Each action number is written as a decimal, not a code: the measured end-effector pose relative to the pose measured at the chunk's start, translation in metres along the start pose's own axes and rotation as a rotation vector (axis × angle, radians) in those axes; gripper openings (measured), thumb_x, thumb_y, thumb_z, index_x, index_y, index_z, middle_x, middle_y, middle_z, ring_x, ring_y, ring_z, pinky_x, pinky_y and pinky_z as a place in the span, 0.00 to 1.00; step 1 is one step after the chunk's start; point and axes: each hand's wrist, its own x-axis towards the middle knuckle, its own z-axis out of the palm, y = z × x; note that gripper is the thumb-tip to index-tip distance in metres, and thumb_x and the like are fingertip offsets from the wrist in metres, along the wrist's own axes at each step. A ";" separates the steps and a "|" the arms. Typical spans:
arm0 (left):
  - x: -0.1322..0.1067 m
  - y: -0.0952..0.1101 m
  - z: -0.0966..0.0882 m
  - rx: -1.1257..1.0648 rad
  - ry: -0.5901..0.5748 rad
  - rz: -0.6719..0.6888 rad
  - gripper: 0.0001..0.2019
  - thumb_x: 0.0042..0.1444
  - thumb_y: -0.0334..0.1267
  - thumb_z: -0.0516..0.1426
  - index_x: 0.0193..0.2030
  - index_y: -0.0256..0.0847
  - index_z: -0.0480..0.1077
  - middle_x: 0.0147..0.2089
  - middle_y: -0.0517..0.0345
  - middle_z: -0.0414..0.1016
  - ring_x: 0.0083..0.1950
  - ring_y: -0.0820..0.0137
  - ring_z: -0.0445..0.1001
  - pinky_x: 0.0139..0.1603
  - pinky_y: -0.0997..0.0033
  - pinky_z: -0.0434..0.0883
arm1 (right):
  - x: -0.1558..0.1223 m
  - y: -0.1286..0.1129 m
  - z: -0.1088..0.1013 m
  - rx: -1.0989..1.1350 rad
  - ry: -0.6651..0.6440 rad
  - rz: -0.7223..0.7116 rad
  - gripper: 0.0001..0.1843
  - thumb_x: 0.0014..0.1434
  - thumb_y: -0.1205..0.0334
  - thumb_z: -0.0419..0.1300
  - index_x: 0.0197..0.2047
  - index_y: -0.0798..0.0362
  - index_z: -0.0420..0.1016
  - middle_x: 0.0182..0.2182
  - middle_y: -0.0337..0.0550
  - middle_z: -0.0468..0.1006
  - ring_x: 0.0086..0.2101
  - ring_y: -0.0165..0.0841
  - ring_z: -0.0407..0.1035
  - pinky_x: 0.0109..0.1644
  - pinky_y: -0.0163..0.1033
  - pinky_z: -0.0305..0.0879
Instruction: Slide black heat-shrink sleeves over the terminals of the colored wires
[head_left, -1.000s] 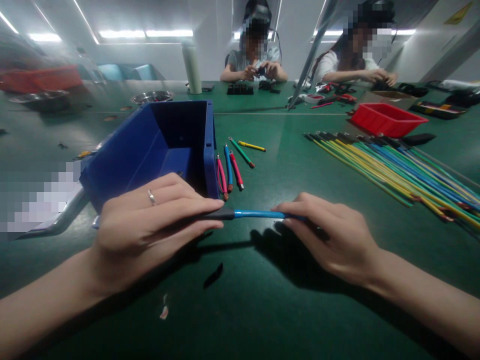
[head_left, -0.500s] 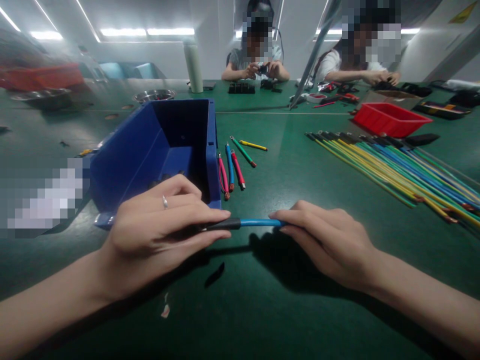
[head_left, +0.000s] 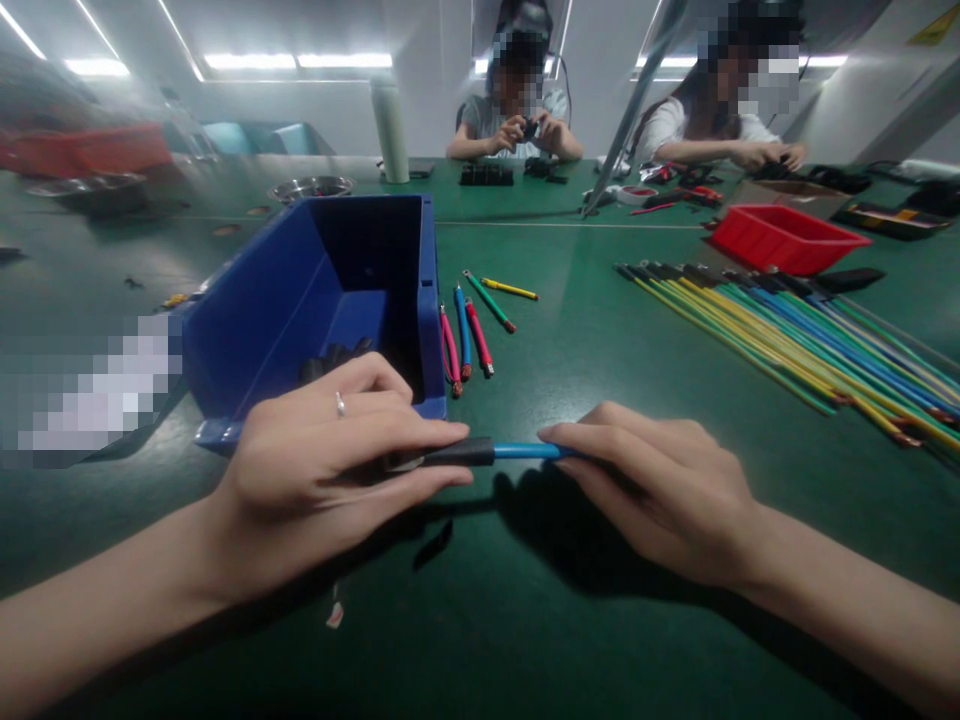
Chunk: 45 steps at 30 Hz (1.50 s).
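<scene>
Left hand (head_left: 322, 455): thumb and fingers pinched on black sleeve (head_left: 478, 452). Right hand (head_left: 671, 480): fingertips closed on blue wire (head_left: 523, 451), which enters sleeve's right end, above green table (head_left: 570, 650). Beyond left hand, blue bin (head_left: 255, 310) with black pieces (head_left: 330, 360); short cables (head_left: 478, 338) beside it; long cables (head_left: 810, 335) farther right.

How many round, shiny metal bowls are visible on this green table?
2. One round, shiny metal bowl is behind the open blue plastic bin; a second, blurred metal bowl is at far left, near an orange-red container. Others may be hidden behind the bin.
</scene>
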 end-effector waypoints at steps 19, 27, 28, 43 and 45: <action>-0.002 0.002 -0.004 0.055 -0.048 -0.047 0.10 0.77 0.44 0.62 0.54 0.43 0.82 0.36 0.62 0.84 0.39 0.74 0.81 0.43 0.81 0.77 | -0.002 0.004 -0.004 -0.021 0.006 0.007 0.07 0.78 0.68 0.56 0.53 0.53 0.75 0.33 0.40 0.83 0.28 0.27 0.74 0.32 0.33 0.65; -0.001 0.005 -0.006 0.066 -0.003 -0.061 0.09 0.76 0.45 0.63 0.50 0.45 0.83 0.35 0.61 0.86 0.36 0.73 0.82 0.40 0.80 0.78 | 0.001 0.001 -0.006 -0.080 0.017 0.034 0.08 0.78 0.67 0.55 0.51 0.51 0.76 0.30 0.38 0.83 0.25 0.28 0.73 0.28 0.33 0.63; -0.001 0.005 -0.006 0.064 0.003 -0.060 0.09 0.76 0.45 0.63 0.50 0.45 0.83 0.35 0.61 0.86 0.36 0.73 0.82 0.39 0.80 0.78 | 0.002 0.001 -0.006 -0.086 0.014 0.035 0.08 0.78 0.67 0.55 0.50 0.51 0.76 0.30 0.39 0.83 0.25 0.28 0.73 0.28 0.33 0.63; -0.007 -0.003 -0.004 -0.013 0.026 -0.091 0.04 0.73 0.31 0.61 0.48 0.45 0.76 0.40 0.60 0.83 0.41 0.69 0.80 0.40 0.69 0.77 | 0.004 0.009 -0.010 0.048 0.129 0.103 0.08 0.71 0.73 0.62 0.50 0.53 0.77 0.34 0.42 0.83 0.28 0.28 0.76 0.32 0.33 0.71; -0.007 -0.004 -0.005 -0.040 0.032 -0.105 0.07 0.72 0.28 0.58 0.47 0.45 0.76 0.39 0.59 0.82 0.40 0.67 0.79 0.38 0.67 0.76 | 0.005 0.010 -0.010 0.075 0.127 0.111 0.08 0.69 0.73 0.63 0.49 0.52 0.78 0.33 0.41 0.81 0.27 0.28 0.75 0.30 0.33 0.70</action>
